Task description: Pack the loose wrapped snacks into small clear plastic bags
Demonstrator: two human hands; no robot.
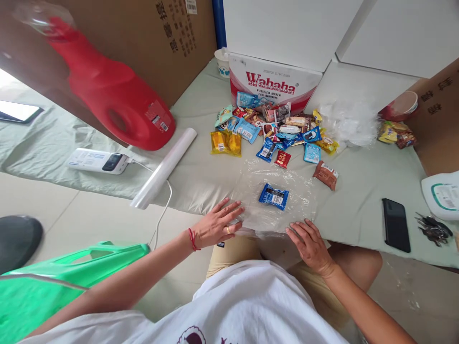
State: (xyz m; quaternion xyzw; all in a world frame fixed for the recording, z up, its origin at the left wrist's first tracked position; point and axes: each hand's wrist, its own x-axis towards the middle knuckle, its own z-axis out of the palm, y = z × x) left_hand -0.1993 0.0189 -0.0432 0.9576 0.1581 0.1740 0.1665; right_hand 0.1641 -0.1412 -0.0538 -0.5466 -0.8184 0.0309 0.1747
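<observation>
A sheet of clear plastic wrap (247, 184) lies spread along the near edge of the cloth-covered surface. On its middle rests one blue snack packet (274, 196) with a white barcode label. My left hand (223, 222), with a ring and a red string bracelet, lies on the sheet's left edge, fingers outstretched. At the near right corner of the sheet, my right hand (311, 243) touches it with extended fingers. Neither hand grips the packet. Just beyond the sheet sit a small red packet (282, 159) and a brown packet (326, 175).
Behind lies a pile of snack packets (276, 126) before a Wahaha carton (274, 81). Crumpled clear plastic (353, 124) is right of it. Leftward are a wrap roll (165, 167), a cabled power bank (98, 161) and a red jug (122, 100). A phone (396, 224) and keys (433, 229) lie right.
</observation>
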